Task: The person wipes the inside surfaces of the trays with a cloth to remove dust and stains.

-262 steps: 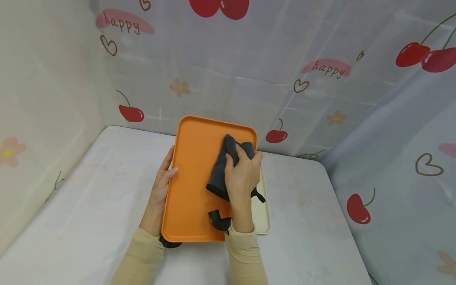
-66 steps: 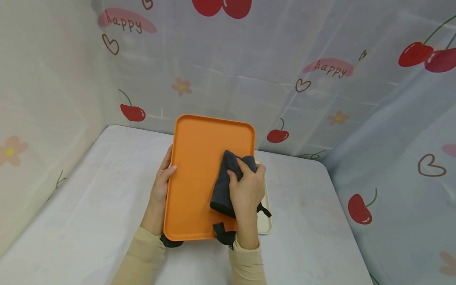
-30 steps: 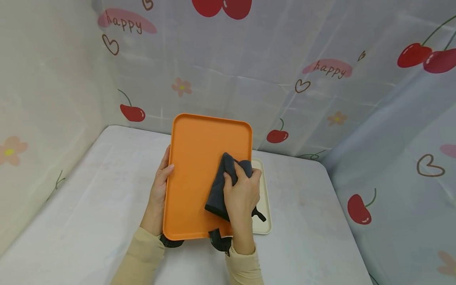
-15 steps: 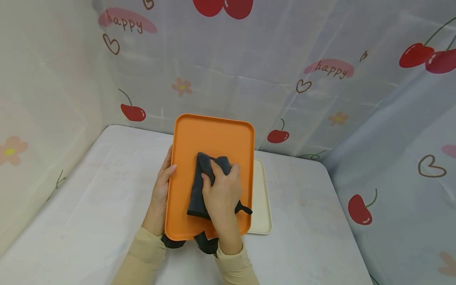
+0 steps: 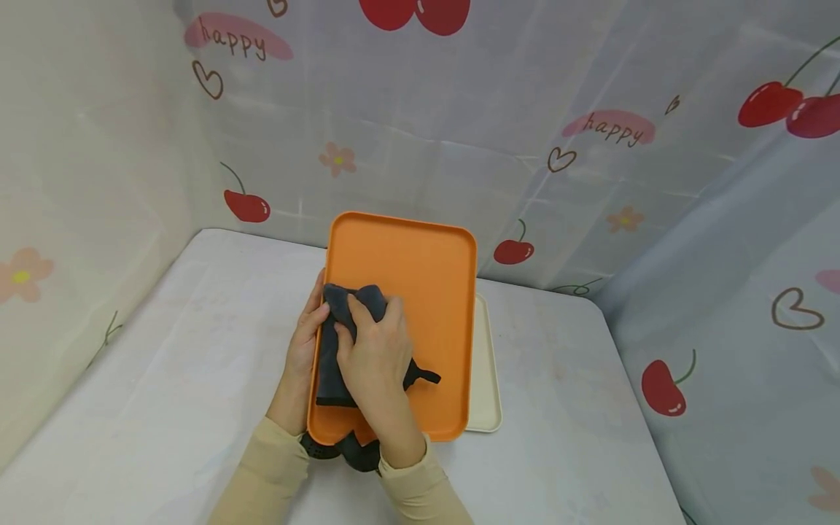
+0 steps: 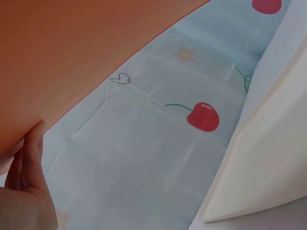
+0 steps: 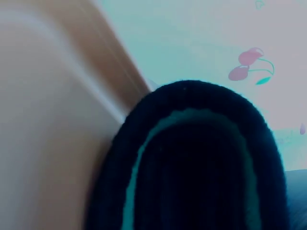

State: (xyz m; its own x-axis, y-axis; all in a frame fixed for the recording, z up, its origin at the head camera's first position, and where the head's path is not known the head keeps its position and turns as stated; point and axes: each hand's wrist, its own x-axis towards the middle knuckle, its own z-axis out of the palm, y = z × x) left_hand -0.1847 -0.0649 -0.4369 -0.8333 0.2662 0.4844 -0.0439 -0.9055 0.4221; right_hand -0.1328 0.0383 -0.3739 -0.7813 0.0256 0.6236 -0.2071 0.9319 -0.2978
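Well, the tray [image 5: 429, 313] is orange and round-cornered; the cloth [image 5: 333, 364], dark grey.

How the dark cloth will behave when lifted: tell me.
The cloth will probably flop, since it bends into rounded folds along its top edge. Being soft-looking fabric, it seems unlikely to break if dropped.

Forearms [image 5: 264, 467] extended, right fingers [image 5: 360, 315] curled — left fingers [image 5: 316, 293] nearby.
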